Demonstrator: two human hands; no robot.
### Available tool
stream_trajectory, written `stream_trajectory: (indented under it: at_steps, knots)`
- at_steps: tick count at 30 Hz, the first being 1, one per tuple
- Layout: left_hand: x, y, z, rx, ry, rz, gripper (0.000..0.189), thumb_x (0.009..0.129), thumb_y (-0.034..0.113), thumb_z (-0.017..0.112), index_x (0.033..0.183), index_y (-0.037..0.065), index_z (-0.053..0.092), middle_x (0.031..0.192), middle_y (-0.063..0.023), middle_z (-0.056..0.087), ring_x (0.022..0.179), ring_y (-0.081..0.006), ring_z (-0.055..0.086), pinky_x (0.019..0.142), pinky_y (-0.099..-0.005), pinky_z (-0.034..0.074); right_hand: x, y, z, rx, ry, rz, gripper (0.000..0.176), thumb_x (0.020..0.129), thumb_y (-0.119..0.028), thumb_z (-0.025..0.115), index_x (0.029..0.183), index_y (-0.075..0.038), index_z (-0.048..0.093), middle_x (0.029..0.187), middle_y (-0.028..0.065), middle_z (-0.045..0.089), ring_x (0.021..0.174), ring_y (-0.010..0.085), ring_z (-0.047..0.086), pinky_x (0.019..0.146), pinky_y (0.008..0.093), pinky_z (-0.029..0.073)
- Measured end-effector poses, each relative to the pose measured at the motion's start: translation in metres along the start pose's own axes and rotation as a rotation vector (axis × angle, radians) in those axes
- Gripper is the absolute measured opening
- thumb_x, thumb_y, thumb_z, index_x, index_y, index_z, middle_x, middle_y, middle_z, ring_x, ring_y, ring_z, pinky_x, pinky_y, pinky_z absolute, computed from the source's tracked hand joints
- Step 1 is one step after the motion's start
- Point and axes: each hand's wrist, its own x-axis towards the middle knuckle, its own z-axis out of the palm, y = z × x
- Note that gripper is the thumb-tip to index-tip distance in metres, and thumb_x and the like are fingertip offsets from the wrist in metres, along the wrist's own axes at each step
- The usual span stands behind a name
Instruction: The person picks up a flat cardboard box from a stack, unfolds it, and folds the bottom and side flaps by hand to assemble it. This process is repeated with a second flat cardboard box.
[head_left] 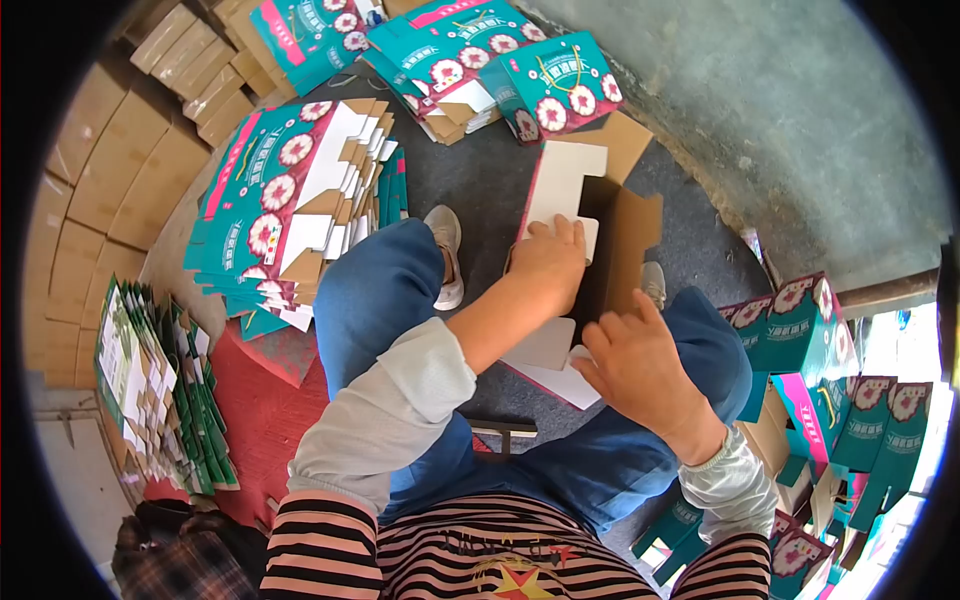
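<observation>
A cardboard gift box (625,235), brown inside with white flaps, stands open-topped between my knees. My left hand (550,262) lies over its white side flap, fingers bent and gripping the flap near the notched edge. My right hand (640,370) is at the near end of the box, thumb and fingers apart, fingertips right at the lower white flap (542,345). The box's outer printed faces are mostly hidden from above.
Flattened teal boxes (265,195) are stacked at left, with green cartons (160,385) below them. Assembled teal boxes (560,85) stand ahead, and several more (800,330) are at right. Brown cartons (110,160) line the left wall. A grey wall (800,120) rises at right.
</observation>
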Motion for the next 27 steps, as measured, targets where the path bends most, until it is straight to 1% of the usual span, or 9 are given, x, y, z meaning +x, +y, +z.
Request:
stream_trajectory:
  at_steps: [3, 6, 9, 13, 14, 20, 23, 26, 27]
  knots:
    - [0.004, 0.004, -0.004, 0.042, -0.051, 0.016, 0.074, 0.069, 0.009, 0.066, 0.135, -0.009, 0.037, 0.119, -0.0197, 0.050, 0.106, -0.0359, 0.053, 0.082, -0.0415, 0.050, -0.008, 0.005, -0.002, -0.043, -0.052, -0.155, 0.014, 0.082, -0.021, 0.062, 0.084, -0.009, 0.057, 0.071, 0.0057, 0.051, 0.070, 0.0232, 0.058, 0.093, 0.0419, 0.042]
    - [0.008, 0.005, -0.005, 0.094, -0.008, 0.065, 0.074, 0.067, 0.013, 0.068, 0.132, -0.009, 0.042, 0.119, -0.0188, 0.051, 0.107, -0.0321, 0.053, 0.084, -0.0428, 0.047, -0.016, -0.002, -0.009, 0.149, -0.179, -0.381, 0.017, 0.079, -0.021, 0.067, 0.083, -0.008, 0.056, 0.075, 0.0051, 0.053, 0.075, 0.0226, 0.058, 0.094, 0.0437, 0.042]
    - [0.008, 0.005, 0.003, 0.073, 0.016, 0.110, 0.072, 0.066, 0.014, 0.069, 0.128, -0.011, 0.044, 0.122, -0.0203, 0.049, 0.111, -0.0321, 0.049, 0.087, -0.0428, 0.045, -0.016, -0.018, -0.012, 0.150, -0.183, -0.404, 0.016, 0.079, -0.020, 0.066, 0.081, -0.009, 0.054, 0.076, 0.0049, 0.052, 0.076, 0.0222, 0.058, 0.090, 0.0421, 0.044]
    - [-0.008, -0.008, 0.024, -0.014, 0.104, 0.174, 0.069, 0.066, 0.016, 0.070, 0.125, -0.011, 0.046, 0.129, -0.0227, 0.045, 0.116, -0.0345, 0.046, 0.093, -0.0422, 0.043, -0.003, 0.003, -0.002, 0.018, -0.130, -0.184, 0.013, 0.082, -0.020, 0.061, 0.082, -0.008, 0.056, 0.074, 0.0047, 0.055, 0.071, 0.0209, 0.058, 0.076, 0.0347, 0.045]
    - [-0.012, -0.012, 0.027, -0.030, 0.122, 0.188, 0.067, 0.067, 0.017, 0.070, 0.124, -0.011, 0.047, 0.131, -0.0232, 0.043, 0.118, -0.0353, 0.045, 0.095, -0.0421, 0.042, -0.002, 0.007, 0.001, 0.102, -0.176, -0.097, 0.015, 0.085, -0.018, 0.062, 0.084, -0.006, 0.054, 0.077, 0.0092, 0.055, 0.077, 0.0279, 0.058, 0.073, 0.0386, 0.047]
    - [-0.035, -0.027, 0.048, -0.253, 0.328, 0.211, 0.055, 0.081, 0.033, 0.062, 0.119, -0.006, 0.053, 0.135, -0.0247, 0.043, 0.127, -0.0362, 0.040, 0.105, -0.0439, 0.034, 0.014, 0.026, 0.051, 0.075, -0.167, -0.017, 0.023, 0.081, -0.025, 0.067, 0.083, -0.006, 0.054, 0.079, 0.0106, 0.056, 0.075, 0.0299, 0.059, 0.066, 0.0404, 0.048]
    - [-0.061, -0.015, 0.057, -0.314, 0.368, 0.174, 0.069, 0.083, 0.047, 0.060, 0.122, -0.008, 0.051, 0.137, -0.0282, 0.040, 0.130, -0.0395, 0.036, 0.108, -0.0471, 0.029, 0.020, 0.041, 0.056, 0.116, -0.184, 0.048, 0.028, 0.079, -0.031, 0.069, 0.087, -0.006, 0.058, 0.079, 0.0095, 0.057, 0.078, 0.0277, 0.060, 0.069, 0.0381, 0.048]
    - [-0.089, -0.006, 0.058, -0.279, 0.379, 0.191, 0.078, 0.081, 0.053, 0.059, 0.126, -0.009, 0.048, 0.140, -0.0287, 0.037, 0.133, -0.0405, 0.032, 0.111, -0.0483, 0.024, 0.039, 0.074, 0.046, 0.515, -0.269, 0.193, 0.035, 0.080, -0.031, 0.068, 0.098, -0.002, 0.059, 0.087, 0.0154, 0.059, 0.081, 0.0332, 0.059, 0.072, 0.0409, 0.048]
    - [-0.094, -0.005, 0.060, -0.253, 0.370, 0.187, 0.080, 0.081, 0.055, 0.059, 0.128, -0.009, 0.047, 0.140, -0.0283, 0.037, 0.134, -0.0401, 0.030, 0.112, -0.0484, 0.021, 0.052, 0.087, 0.048, 0.541, -0.149, 0.359, 0.039, 0.081, -0.031, 0.067, 0.104, -0.001, 0.057, 0.091, 0.0177, 0.060, 0.084, 0.0350, 0.059, 0.075, 0.0423, 0.047]
